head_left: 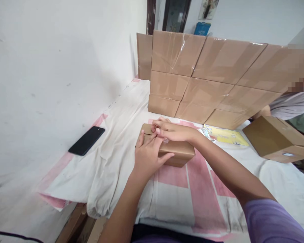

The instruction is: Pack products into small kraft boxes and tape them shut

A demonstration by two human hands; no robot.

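My left hand (147,154) is resting, fingers spread, on a small carton (179,148); right hand (169,131) is lying curled alongside, whether holding anything I cannot tell.

Light: bright, diffuse; source outside the frame. Wall (53,67): pale, evenly lit, greyer toward the lower left, one faint soft shadow near the stack (212,77). Glare: white streaks on the stack's tape (183,44). Shadows: soft grey in the cloth (119,148) folds; box (177,145) front darker than its top; deep below the table edge. Distortion: wide-angle, stretching the sleeve (271,219) at lower right. Focus: background slightly soft. Defect: pixelated patch over the person (294,105) at right.
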